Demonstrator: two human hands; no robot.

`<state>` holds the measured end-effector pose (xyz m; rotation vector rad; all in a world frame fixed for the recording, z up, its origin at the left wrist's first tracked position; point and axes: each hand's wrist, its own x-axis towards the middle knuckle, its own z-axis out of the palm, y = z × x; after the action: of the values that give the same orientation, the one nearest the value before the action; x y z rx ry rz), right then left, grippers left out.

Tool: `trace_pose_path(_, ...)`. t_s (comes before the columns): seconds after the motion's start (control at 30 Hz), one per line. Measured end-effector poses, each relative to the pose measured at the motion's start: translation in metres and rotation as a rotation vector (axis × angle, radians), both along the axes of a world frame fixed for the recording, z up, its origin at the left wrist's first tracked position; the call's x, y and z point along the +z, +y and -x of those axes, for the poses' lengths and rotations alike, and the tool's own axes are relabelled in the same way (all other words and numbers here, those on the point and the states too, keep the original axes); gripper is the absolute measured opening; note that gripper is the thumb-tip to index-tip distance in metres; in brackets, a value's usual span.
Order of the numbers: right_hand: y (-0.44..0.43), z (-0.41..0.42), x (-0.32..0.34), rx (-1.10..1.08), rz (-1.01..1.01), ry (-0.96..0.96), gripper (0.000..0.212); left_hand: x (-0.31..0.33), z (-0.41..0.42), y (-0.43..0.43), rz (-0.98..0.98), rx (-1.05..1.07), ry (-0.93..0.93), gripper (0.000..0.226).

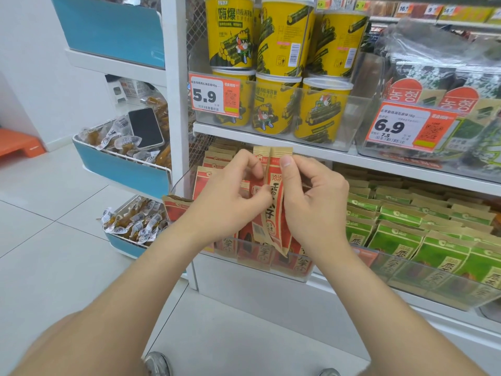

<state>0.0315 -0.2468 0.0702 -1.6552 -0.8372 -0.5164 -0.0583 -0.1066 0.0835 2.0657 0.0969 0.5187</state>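
Both hands hold red and tan paper snack packets (273, 202) upright in front of a lower store shelf. My left hand (233, 194) pinches the packets from the left, fingers curled round their upper part. From the right, my right hand (311, 196) grips them, its thumb pressed on the tan top edge. Behind and below the hands, more red packets (217, 169) of the same kind stand in a clear shelf bin (284, 270).
Green packets (406, 234) fill the bin to the right. Yellow tubs (273, 104) and seaweed packs (444, 85) stand on the shelf above, with price tags 5.9 and 6.9. A phone (145, 127) lies on wrapped snacks in a blue bin (119, 166) at left. White tiled floor lies below.
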Motion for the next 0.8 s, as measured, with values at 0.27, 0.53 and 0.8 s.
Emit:
trace_pose_path(0.27, 0.003, -0.003, 0.0, 0.14, 0.021, 0.194, 0.019, 0.004, 0.002, 0.011, 0.175, -0.001, 0.141, 0.022)
trace_pose_path(0.53, 0.004, -0.007, 0.001, 0.136, -0.016, 0.255, 0.021, 0.005, 0.002, 0.01, 0.31, -0.057, 0.162, 0.021)
trace_pose_path(0.8, -0.005, -0.007, 0.006, 0.424, 0.064, 0.443, 0.03, 0.0, 0.005, 0.01, 0.085, -0.121, -0.004, 0.053)
